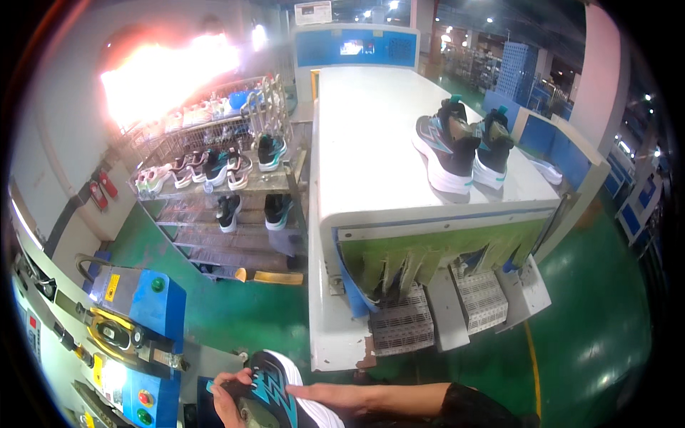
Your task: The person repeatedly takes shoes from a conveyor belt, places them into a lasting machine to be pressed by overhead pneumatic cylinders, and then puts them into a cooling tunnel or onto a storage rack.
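Observation:
A black sneaker [275, 381] with teal zigzag marks and a white sole sits at the bottom edge of the view, held between both hands. My left hand [225, 396] grips its near end, fingers curled over the collar. My right hand [317, 391] lies along the white sole side with fingers stretched out, its dark-sleeved forearm coming in from the right. The sneaker's lower part is cut off by the frame edge.
A white tunnel machine [371, 164] stands ahead with two black-and-teal sneakers [451, 146] on its top, green strip curtains [428, 260] and grey belts [403, 324] at its mouth. A wire rack [214, 189] of shoes stands to the left. A blue machine [139, 292] is at lower left. The floor is green.

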A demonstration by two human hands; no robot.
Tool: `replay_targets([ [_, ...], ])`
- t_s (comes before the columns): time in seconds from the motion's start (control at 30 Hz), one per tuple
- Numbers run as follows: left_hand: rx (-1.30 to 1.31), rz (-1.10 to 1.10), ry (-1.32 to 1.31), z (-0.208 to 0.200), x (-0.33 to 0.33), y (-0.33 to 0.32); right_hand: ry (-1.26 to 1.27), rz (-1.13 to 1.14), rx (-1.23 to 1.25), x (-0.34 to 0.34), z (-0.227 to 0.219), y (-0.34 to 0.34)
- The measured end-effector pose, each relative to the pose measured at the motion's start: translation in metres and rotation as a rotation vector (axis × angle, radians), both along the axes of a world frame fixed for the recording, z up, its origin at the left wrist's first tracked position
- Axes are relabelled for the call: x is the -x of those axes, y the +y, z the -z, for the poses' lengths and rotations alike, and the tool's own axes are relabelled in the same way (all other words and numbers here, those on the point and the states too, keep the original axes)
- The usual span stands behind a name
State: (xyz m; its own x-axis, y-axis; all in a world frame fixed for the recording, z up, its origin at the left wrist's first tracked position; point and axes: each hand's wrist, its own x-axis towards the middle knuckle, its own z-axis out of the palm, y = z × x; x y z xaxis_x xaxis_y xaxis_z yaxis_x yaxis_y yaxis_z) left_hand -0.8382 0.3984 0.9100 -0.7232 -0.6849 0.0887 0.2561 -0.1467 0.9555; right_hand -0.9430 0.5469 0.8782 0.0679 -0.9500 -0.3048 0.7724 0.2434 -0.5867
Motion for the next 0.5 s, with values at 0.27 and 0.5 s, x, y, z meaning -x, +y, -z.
replay_targets([
  [0.27,0.314,-0.161,0.012,-0.014,0.009,-0.010,0.749,1.105,-0.020,0.044,-0.003,0.086],
  [0.5,-0.263,0.086,0.190,-0.020,0.005,-0.028,1.041,1.038,-0.164,-0.015,-0.005,0.061],
])
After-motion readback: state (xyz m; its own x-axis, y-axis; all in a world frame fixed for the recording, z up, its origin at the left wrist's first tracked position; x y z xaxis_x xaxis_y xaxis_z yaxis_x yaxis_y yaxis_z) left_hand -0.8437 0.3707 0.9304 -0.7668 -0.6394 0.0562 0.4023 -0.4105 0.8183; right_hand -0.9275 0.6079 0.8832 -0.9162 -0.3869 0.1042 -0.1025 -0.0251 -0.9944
